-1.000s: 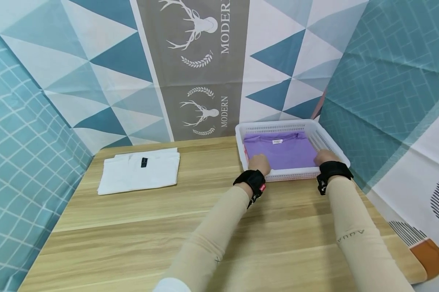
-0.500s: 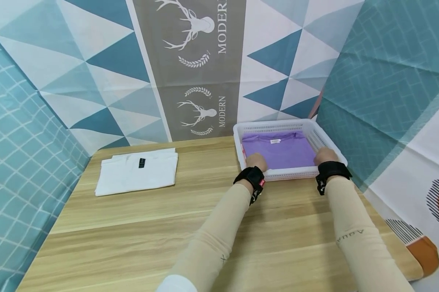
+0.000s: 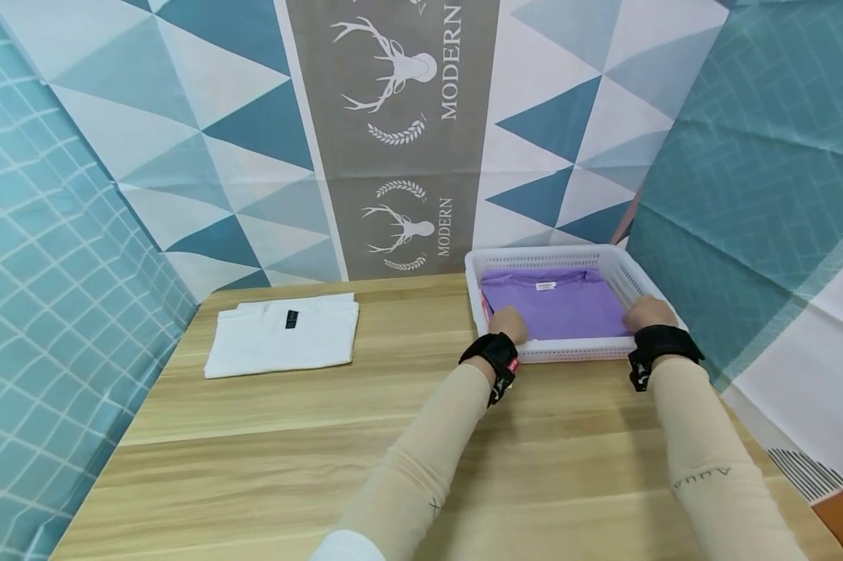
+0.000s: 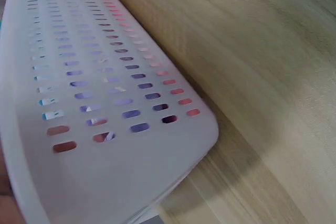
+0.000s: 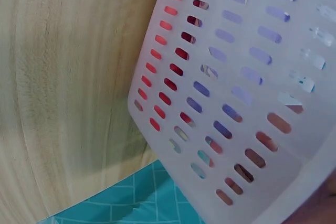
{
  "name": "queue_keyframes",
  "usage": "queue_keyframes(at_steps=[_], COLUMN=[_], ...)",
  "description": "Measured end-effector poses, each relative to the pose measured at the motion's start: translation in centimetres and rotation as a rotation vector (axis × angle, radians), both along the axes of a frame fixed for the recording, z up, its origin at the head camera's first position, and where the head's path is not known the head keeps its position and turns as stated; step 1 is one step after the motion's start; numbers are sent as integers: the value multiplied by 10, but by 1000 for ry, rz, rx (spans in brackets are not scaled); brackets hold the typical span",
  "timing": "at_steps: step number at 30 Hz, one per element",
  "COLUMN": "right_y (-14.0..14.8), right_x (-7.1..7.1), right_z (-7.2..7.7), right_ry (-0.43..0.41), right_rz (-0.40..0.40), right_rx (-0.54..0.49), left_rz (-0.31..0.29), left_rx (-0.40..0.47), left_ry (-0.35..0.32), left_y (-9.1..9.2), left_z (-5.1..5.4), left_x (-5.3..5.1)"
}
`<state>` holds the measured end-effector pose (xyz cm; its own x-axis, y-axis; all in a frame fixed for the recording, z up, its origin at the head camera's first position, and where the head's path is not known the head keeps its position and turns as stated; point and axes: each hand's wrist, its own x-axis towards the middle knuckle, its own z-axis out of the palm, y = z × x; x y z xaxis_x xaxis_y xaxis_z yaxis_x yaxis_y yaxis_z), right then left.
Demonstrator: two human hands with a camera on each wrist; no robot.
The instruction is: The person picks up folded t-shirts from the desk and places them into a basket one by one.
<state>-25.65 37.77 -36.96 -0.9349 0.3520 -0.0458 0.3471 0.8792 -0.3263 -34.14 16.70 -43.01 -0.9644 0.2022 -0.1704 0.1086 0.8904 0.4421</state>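
Observation:
A white perforated plastic basket (image 3: pixel 576 351) stands at the back right of the wooden table. Folded inside lies a purple shirt (image 3: pixel 569 312) with a white neck label. My left hand (image 3: pixel 509 323) grips the basket's rim at the front left corner. At the front right corner, my right hand (image 3: pixel 650 312) holds the same rim. Both wrist views show the basket's slotted wall (image 4: pixel 121 166) close up, and skin shows through slots near the corners. Something red shows through the lower slots, under the purple cloth. Most of the fingers are hidden by the rim and wall.
A folded white garment (image 3: pixel 281 339) with a black label lies at the back left of the wooden table (image 3: pixel 253 452). Patterned cloth (image 3: pixel 407 140) hangs behind the table, and teal cloth (image 3: pixel 758 195) hangs close to the basket's right side.
The head view has tilted and shifted slightly, so everything appears lower and further right. Both hands stay on the basket's rim, and the basket keeps its place on the table.

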Motion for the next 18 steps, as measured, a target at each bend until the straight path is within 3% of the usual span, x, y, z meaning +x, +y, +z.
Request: queue_keyframes(at_steps=[5,7,8,13,16,18], right_y=[-1,0,0,6,12,16], right_x=[5,4,4,3,2,2], right_z=[6,7,8,14,19,23], right_ry=[-31,-36,-41,-55,-53,-58], right_rz=[-8,-14,-16,-42,-48,-44], right_rx=[-16,-20,-19,-40,-59,-54], left_rz=[-50,-60,-61,-101,-118,-120], left_rx=[-103,-94,-80,100,158,170], left_ry=[139,158,169,231,340,315], left_y=[31,32,31,15,13,10], left_z=[-84,-90,-90,-53,-43,-30], left_x=[-61,-68,-69,-53,-54,-51])
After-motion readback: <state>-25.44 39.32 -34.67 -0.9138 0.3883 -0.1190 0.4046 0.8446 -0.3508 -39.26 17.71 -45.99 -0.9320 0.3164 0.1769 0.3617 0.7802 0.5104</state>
